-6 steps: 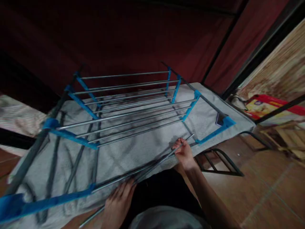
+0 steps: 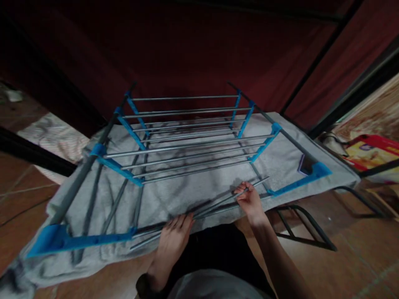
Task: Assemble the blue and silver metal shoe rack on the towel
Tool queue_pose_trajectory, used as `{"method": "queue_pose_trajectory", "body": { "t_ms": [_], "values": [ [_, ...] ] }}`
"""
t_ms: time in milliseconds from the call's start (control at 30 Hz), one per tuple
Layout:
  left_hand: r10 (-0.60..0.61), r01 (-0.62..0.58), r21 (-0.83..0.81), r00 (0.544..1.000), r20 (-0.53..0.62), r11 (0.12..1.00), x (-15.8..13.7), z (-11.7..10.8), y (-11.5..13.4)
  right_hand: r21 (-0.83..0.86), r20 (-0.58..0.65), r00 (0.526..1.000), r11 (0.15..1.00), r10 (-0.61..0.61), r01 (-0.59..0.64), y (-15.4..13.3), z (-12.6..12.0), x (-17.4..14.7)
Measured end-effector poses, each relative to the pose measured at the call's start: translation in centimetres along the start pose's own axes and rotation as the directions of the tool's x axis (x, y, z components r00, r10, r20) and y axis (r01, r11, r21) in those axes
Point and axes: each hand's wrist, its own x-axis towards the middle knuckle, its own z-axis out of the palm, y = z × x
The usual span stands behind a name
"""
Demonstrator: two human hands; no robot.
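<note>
A clothes drying rack (image 2: 102, 150) with blue plastic joints and thin metal rods lies on a grey towel (image 2: 174, 195) spread on the floor. My right hand (image 2: 251, 202) grips loose metal rods (image 2: 218, 202) near the rack's front right corner. My left hand (image 2: 173, 238) rests on the same rods' lower left ends at the towel's near edge, fingers laid flat over them. The rods run diagonally between both hands.
A dark red curtain hangs behind the rack. A black metal frame (image 2: 307, 230) lies on the tiled floor to the right. A red and yellow package (image 2: 369, 151) sits at the far right. Pale cloth (image 2: 54, 139) lies at left.
The view has shifted, so the rack appears further right. My left hand has moved up onto the rods and towel edge. My right hand keeps its hold on the rods.
</note>
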Motion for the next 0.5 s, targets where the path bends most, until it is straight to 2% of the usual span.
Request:
{"method": "queue_pose_trajectory", "body": {
  "t_ms": [133,400,500],
  "values": [
    [-0.047,0.049,-0.025,0.996,0.07,0.998,2.5,0.5,-0.8,0.107,-0.085,0.989,0.988,0.119,-0.109,-1.2,-0.3,1.3],
    [-0.145,0.173,-0.099,0.96,0.238,0.98,4.5,1.6,-3.8,0.06,-0.143,0.972,0.982,0.187,-0.18,-1.3,-0.9,3.7],
    [-0.153,0.196,-0.146,0.952,0.264,0.97,4.7,2.2,-4.6,0.03,-0.142,0.969,0.98,0.201,-0.199,-1.5,-1.1,4.4]
  ]
}}
